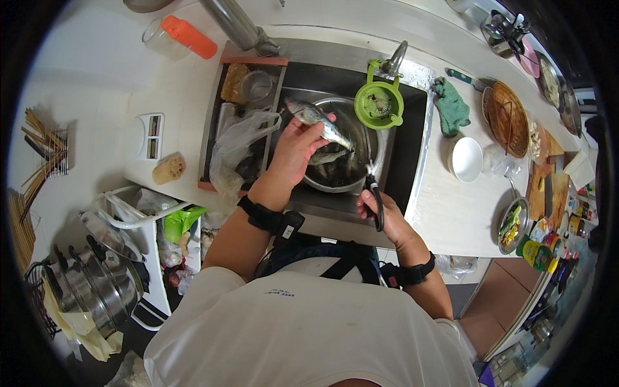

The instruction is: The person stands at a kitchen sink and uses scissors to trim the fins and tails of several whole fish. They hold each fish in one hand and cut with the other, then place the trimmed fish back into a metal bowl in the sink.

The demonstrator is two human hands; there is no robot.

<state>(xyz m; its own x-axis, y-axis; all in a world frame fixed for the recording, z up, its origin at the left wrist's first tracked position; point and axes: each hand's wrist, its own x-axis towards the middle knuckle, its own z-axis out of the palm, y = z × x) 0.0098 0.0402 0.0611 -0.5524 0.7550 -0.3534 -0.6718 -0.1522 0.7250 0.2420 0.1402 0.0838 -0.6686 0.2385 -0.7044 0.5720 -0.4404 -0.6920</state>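
Note:
My left hand [301,147] grips a small silvery fish [315,120] around its middle, above a round metal basin [333,188] in the dark sink. Scissors with black handles [374,191] are in my right hand [384,213], at the basin's lower right; their blades point up and away from me, slightly apart. More fish [328,157] lie in the basin, partly covered by my left hand and the held fish. A green strainer [379,105] hangs beneath the faucet [397,58] at the sink's far right.
Left in the sink, a divided section holds a plastic bag [242,140], a sponge [235,83] and a clear cup [256,85]. On the right counter are a green cloth [450,106], a white bowl [465,159], a knife [465,78], a woven basket [508,118] and a metal pan [503,242].

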